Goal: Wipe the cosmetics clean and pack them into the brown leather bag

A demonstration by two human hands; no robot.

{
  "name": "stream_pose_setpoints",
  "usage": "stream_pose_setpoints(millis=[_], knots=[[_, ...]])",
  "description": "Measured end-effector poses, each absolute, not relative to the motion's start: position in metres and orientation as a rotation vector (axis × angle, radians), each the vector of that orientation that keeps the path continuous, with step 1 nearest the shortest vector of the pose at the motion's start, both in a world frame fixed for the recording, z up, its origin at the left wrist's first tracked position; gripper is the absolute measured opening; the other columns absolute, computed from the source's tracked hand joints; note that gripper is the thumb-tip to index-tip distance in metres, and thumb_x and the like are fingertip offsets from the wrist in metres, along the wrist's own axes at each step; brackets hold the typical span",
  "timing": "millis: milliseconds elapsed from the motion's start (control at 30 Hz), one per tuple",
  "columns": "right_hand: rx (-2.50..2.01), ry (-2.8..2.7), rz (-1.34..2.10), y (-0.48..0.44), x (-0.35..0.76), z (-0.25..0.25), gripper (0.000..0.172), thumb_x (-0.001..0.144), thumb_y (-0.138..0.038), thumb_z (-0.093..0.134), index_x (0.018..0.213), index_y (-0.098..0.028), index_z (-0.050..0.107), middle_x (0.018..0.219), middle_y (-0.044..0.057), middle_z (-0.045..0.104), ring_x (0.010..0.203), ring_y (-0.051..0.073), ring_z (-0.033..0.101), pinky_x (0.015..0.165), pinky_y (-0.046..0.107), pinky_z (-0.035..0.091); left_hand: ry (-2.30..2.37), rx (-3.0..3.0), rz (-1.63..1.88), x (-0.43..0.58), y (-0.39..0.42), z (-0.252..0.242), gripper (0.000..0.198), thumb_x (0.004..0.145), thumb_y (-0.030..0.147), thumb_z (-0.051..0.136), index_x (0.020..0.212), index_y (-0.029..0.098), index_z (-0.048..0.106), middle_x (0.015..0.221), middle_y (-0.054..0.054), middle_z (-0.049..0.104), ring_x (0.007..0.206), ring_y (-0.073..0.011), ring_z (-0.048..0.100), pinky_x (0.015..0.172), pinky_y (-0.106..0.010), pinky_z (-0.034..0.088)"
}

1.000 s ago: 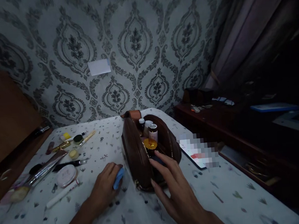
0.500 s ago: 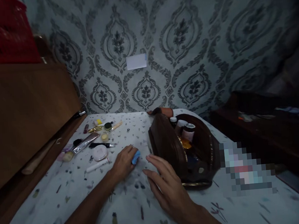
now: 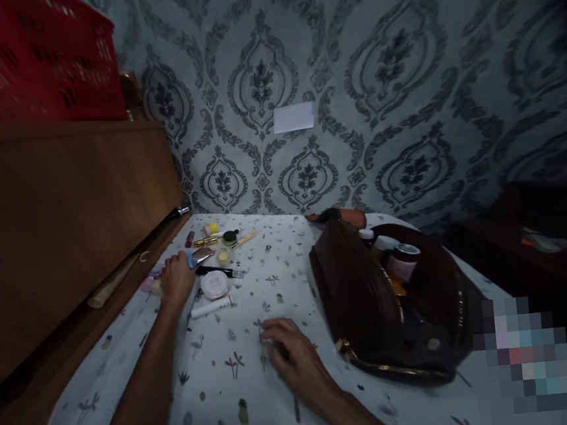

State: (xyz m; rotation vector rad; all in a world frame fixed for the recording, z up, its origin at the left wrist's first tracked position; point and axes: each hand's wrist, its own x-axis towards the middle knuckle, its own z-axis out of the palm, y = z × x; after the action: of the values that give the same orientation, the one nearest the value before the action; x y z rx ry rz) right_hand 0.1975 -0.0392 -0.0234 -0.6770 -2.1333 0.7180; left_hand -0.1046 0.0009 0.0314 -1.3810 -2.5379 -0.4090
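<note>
My left hand (image 3: 177, 279) is at the left among loose cosmetics, its fingers closed on a small blue item (image 3: 190, 260) that is mostly hidden. Beside it lies a shiny tube (image 3: 202, 255). Just to its right are a black pen-like stick (image 3: 218, 271), a round pale compact (image 3: 215, 285) and a white tube (image 3: 212, 306). My right hand (image 3: 292, 352) hovers low over or rests on the cloth, fingers loosely curved and apart, with nothing visible in them. Right of it stands a dark brown zip bag (image 3: 357, 292), its top unzipped, with a lidded jar (image 3: 403, 263) and other containers inside.
Small jars (image 3: 229, 238), a yellow-capped item (image 3: 211, 229) and a wooden-handled brush (image 3: 244, 240) lie farther back. A brown cabinet (image 3: 75, 211) bearing a red basket (image 3: 72, 65) borders the left. An orange-brown cylinder (image 3: 352, 218) lies behind the bag, before the patterned wall.
My left hand has gone left and away from me with the blue item, from the middle to the cosmetics. My right hand has drawn away from the bag. The view has turned left.
</note>
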Motion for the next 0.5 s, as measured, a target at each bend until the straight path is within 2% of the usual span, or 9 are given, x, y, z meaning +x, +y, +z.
stream_pose_setpoints(millis=[267,500], knots=[[-0.705,-2.104,0.764,-0.039,0.200,-0.026,0.023,0.082,-0.007,0.050,0.090,-0.020,0.067,0.105,0.010,0.068,0.103,0.024,0.064,0.087,0.041,0.054,-2.572,-1.488,-0.277,-0.106,-0.002,0.038,0.027,0.090,0.028,0.048,0.113,0.015,0.056,0.119,-0.017,0.064,0.115,-0.0325,0.056,0.089,-0.041,0.046],[-0.702,-2.125,0.759,-0.040,0.200,-0.023,0.024,0.081,-0.005,0.050,0.090,-0.020,0.066,0.104,0.010,0.068,0.102,0.024,0.064,0.086,0.040,0.054,-2.651,-1.502,-0.269,-0.112,-0.002,0.046,0.041,0.085,0.041,0.056,0.116,0.014,0.055,0.125,-0.018,0.060,0.118,-0.0322,0.056,0.085,-0.036,0.048]])
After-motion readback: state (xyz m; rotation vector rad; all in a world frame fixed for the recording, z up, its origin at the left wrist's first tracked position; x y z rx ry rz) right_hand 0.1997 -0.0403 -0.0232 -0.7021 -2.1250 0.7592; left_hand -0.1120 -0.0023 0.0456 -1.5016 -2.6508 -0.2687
